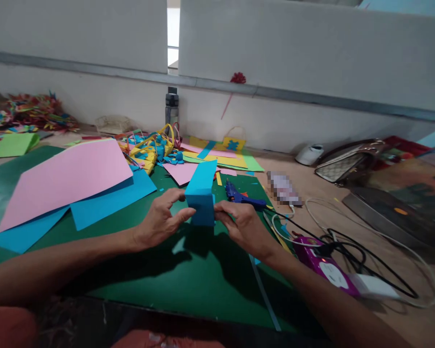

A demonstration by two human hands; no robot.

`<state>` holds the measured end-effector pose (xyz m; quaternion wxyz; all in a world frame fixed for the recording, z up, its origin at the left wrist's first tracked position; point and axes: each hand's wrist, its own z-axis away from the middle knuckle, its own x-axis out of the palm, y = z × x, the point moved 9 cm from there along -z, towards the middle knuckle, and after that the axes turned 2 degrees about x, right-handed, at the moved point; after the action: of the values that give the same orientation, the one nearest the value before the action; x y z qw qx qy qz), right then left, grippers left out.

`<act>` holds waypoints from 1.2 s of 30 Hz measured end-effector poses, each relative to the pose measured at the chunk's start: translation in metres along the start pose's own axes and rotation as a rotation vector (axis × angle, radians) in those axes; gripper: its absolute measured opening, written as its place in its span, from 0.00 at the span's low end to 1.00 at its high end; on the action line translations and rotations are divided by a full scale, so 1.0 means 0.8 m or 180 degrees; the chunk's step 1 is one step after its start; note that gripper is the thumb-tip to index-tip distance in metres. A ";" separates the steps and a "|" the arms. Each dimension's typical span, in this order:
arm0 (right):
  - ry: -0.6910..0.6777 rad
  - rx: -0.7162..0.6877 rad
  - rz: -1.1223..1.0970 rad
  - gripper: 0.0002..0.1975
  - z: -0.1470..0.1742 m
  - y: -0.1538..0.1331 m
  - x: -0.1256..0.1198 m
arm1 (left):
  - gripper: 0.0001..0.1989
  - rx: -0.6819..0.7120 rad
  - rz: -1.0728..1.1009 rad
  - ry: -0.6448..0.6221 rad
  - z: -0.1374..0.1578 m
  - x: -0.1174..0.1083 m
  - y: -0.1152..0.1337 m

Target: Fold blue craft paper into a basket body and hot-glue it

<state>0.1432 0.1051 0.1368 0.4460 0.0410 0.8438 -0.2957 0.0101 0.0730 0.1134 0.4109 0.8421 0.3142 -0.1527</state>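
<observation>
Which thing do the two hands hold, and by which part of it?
A folded blue paper: the left hand holds it at its left edge, the right hand at its right edge.

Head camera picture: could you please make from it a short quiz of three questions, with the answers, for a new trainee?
1. What colour is the folded paper between the left hand and the right hand? A) pink B) yellow C) blue
2. True or false: the large pink sheet lies partly over the blue sheets.
3. Short answer: which tool lies just beyond the right hand, with its nozzle pointing away from the person?

Key: 1. C. 2. True. 3. The blue glue gun.
</observation>
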 end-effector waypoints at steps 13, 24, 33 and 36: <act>-0.0123 0.0528 -0.0062 0.10 0.010 0.007 0.009 | 0.17 0.0203 -0.0018 -0.0333 0.005 0.015 0.012; 0.0030 0.0646 -0.0465 0.13 0.011 -0.002 0.006 | 0.13 0.0215 0.0105 -0.0389 0.010 0.017 0.020; -0.0290 0.0870 -0.1171 0.09 0.009 0.014 0.028 | 0.14 0.1006 -0.0509 -0.0039 0.013 0.003 0.046; -0.0245 0.0833 -0.1300 0.10 0.009 0.012 0.030 | 0.15 0.1259 -0.0814 -0.0039 0.016 0.005 0.051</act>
<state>0.1373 0.1044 0.1108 0.3997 -0.0843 0.7715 -0.4878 0.0400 0.0458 0.1274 0.2170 0.8586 0.3798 -0.2673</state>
